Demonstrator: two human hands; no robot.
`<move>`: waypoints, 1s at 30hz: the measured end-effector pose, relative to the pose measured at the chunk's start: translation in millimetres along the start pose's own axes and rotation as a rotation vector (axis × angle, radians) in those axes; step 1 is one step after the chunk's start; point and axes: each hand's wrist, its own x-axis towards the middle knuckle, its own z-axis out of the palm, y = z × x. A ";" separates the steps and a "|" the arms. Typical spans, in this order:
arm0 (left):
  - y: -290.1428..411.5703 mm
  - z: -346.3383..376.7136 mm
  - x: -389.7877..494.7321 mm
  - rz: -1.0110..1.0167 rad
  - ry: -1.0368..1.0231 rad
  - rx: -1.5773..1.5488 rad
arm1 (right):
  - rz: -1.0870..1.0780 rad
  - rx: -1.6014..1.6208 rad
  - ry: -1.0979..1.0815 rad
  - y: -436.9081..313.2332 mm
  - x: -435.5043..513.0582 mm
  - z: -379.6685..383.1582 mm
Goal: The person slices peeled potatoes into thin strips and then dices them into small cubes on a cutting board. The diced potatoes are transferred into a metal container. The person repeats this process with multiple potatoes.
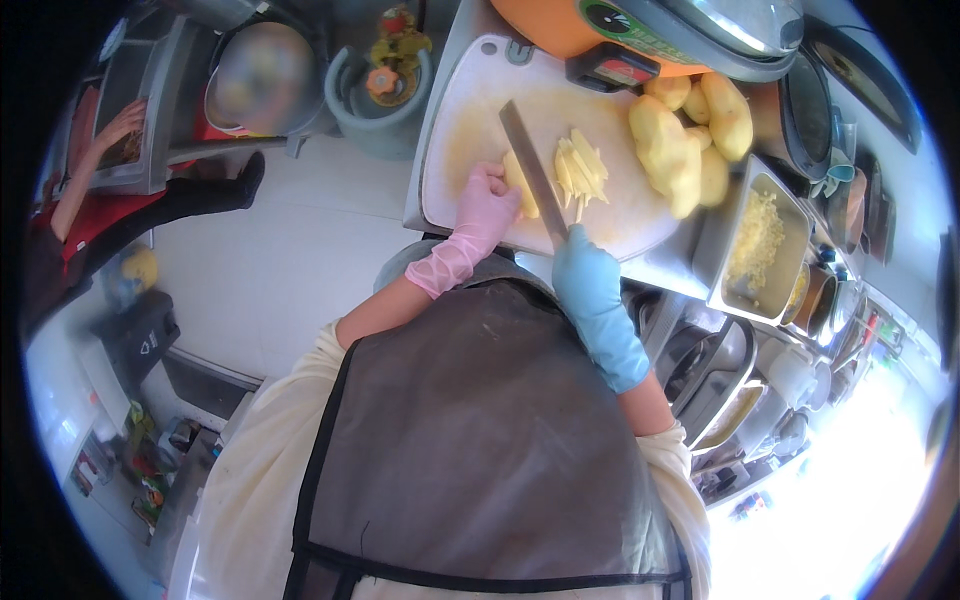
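Note:
My left hand point(487, 201), in a pink glove, holds a piece of peeled potato point(520, 184) against the white cutting board point(469, 97), its fingers bent over the left side. In a blue glove, my right hand point(589, 262) is closed around the handle of a kitchen knife point(534, 169), whose blade lies slantwise along the right side of that piece. Cut potato sticks point(580, 169) lie in a small pile just right of the blade. Several whole peeled potatoes point(667, 150) are heaped at the board's right edge. The knife's handle is mostly hidden by my fingers.
An orange appliance point(540, 26) stands behind the board. To the right is a metal pan point(712, 259) holding small pale yellow pieces point(756, 240). A gas cylinder point(379, 112) stands on the floor left of the counter. At far left, a co-worker's hand point(124, 124) reaches over a metal container.

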 end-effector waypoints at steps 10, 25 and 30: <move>2.6 1.6 -0.6 0.005 0.001 -0.035 | 0.078 0.058 -0.019 1.4 10.2 41.4; -1.6 -0.6 -2.1 0.016 -0.011 -0.026 | 0.043 0.048 -0.096 -2.0 -1.0 -4.1; -5.7 0.3 -1.8 0.043 0.020 -0.048 | -0.014 0.001 -0.061 -1.2 0.4 -5.6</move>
